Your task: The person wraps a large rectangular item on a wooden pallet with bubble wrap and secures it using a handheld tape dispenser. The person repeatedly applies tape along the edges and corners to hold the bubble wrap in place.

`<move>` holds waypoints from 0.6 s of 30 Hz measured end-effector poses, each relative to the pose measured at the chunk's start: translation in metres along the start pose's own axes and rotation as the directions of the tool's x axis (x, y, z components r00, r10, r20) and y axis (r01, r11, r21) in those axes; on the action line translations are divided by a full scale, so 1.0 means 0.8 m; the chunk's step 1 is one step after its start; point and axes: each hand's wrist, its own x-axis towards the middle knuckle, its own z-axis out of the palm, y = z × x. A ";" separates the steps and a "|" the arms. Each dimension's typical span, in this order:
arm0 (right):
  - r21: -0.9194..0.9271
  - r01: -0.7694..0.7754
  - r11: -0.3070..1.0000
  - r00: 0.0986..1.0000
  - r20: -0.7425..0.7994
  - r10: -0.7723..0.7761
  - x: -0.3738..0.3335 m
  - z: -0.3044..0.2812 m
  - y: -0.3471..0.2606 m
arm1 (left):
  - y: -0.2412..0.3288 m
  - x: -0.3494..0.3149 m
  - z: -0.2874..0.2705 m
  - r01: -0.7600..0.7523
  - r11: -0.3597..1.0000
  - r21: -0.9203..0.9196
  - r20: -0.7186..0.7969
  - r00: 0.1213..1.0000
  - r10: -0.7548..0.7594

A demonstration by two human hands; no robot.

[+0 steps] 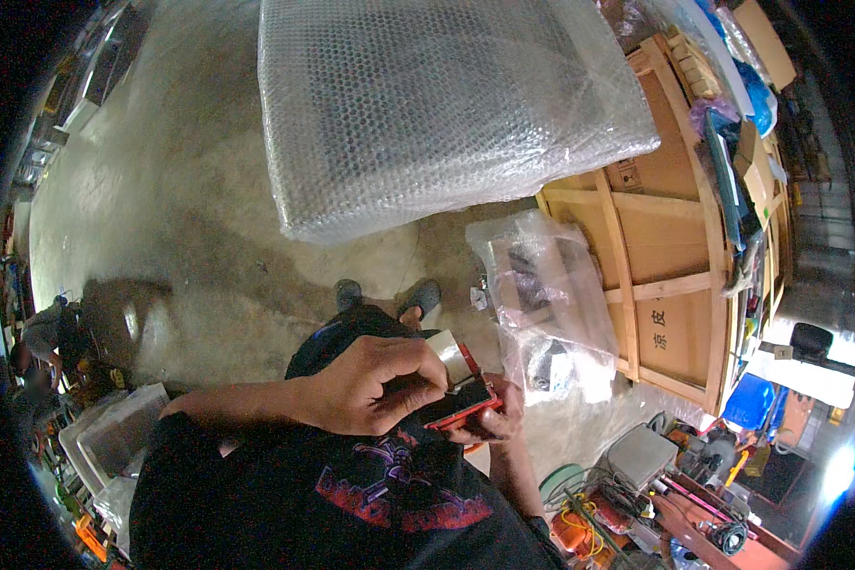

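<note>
My right hand is wrapped round a red tape dispenser in front of my chest. A pale roll of packing tape sits on the dispenser. Close against the roll, my left hand has its fingers curled and thumb pressed in a pinch; what lies between the fingertips is hidden. Beyond my feet stands a large flat-topped thing covered in bubble wrap.
A wood-framed crate stands at the right, with cardboard and wrap piled on it. Clear plastic sheeting lies on the floor beside it. Tools and cables crowd the lower right. Another person crouches at the far left near plastic bins.
</note>
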 end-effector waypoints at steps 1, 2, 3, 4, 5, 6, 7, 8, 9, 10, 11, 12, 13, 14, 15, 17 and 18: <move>-0.043 0.079 0.996 0.997 -0.001 -0.079 0.005 -0.003 -0.003 | 0.001 0.000 -0.001 0.006 1.000 0.014 -0.007 1.000 -0.006; -0.092 0.160 0.983 0.987 0.000 -0.161 0.011 -0.006 -0.005 | 0.000 0.000 -0.002 -0.004 1.000 0.021 -0.022 1.000 0.005; -0.142 0.241 0.960 0.970 0.000 -0.243 0.017 -0.009 -0.007 | -0.001 0.000 -0.003 0.013 0.999 0.047 -0.041 0.999 -0.011; -0.192 0.317 0.929 0.947 0.001 -0.322 0.024 -0.010 -0.008 | -0.003 0.000 -0.002 0.011 0.998 0.069 -0.067 0.998 -0.006; -0.258 0.349 0.901 0.934 0.014 -0.358 0.029 -0.010 -0.010 | -0.006 0.000 0.000 0.006 0.995 0.097 -0.092 0.996 0.003; -0.322 0.380 0.867 0.919 0.027 -0.392 0.036 -0.009 -0.012 | -0.009 0.001 0.000 0.025 0.991 0.134 -0.131 0.991 -0.007; -0.339 0.394 0.854 0.913 0.034 -0.407 0.044 -0.007 -0.014 | -0.012 0.004 0.000 0.044 0.984 0.171 -0.167 0.986 -0.015; -0.380 0.355 0.854 0.925 0.014 -0.379 0.051 -0.003 -0.017 | -0.017 0.012 -0.004 0.071 0.975 0.211 -0.191 0.981 -0.030; -0.420 0.312 0.852 0.937 -0.009 -0.348 0.059 0.002 -0.022 | -0.019 0.022 -0.007 0.171 0.978 0.120 -0.248 0.959 -0.137; -0.446 0.272 0.852 0.944 -0.050 -0.327 0.066 0.005 -0.029 | -0.022 0.035 -0.014 0.220 0.965 0.142 -0.301 0.938 -0.170; -0.526 0.194 0.828 0.958 -0.081 -0.276 0.074 0.013 -0.037 | -0.028 0.056 -0.029 0.303 0.942 0.146 -0.311 0.918 -0.247; -0.518 0.067 0.852 0.984 -0.106 -0.142 0.083 0.018 -0.045 | -0.036 0.081 -0.047 0.245 0.956 0.162 -0.341 0.923 -0.179; -0.501 -0.043 0.864 0.988 -0.152 -0.039 0.097 0.019 -0.051 | -0.042 0.111 -0.068 0.319 0.934 0.164 -0.372 0.896 -0.240; -0.478 -0.155 0.864 0.977 -0.202 0.063 0.113 0.020 -0.055 | -0.050 0.143 -0.092 0.214 0.940 0.264 -0.412 0.907 -0.091; -0.477 -0.168 0.863 0.976 -0.206 0.076 0.128 0.013 -0.058 | -0.059 0.174 -0.115 0.235 0.908 0.347 -0.469 0.882 -0.049; -0.475 -0.186 0.860 0.974 -0.204 0.098 0.159 0.000 -0.056 | -0.085 0.220 -0.148 0.195 0.844 0.500 -0.478 0.875 0.081; -0.491 -0.195 0.849 0.975 -0.192 0.114 0.173 -0.003 -0.051 | -0.098 0.233 -0.156 0.249 0.739 0.626 -0.477 0.872 0.111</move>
